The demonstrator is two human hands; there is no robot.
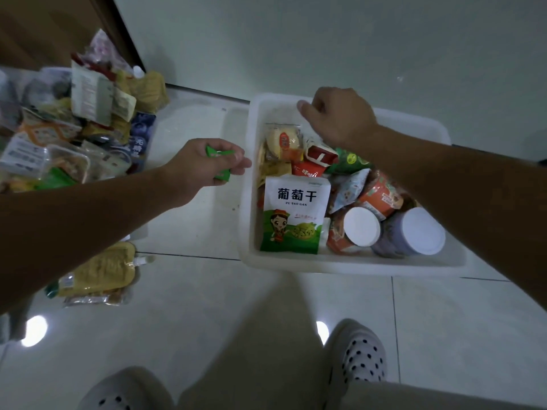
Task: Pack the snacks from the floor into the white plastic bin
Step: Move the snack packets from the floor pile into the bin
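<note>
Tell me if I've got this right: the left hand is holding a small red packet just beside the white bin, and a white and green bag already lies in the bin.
One detail is off: the packet in the left hand is green, not red, as the head view shows. The rest holds: it is held just beside the white bin, and a white and green bag already lies in the bin.

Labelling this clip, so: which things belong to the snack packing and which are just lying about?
Job: bin; green packet, held by left hand; snack pile; yellow pouches; raisin bag, jars already in bin.
Lying about: slippers; door frame.
</note>
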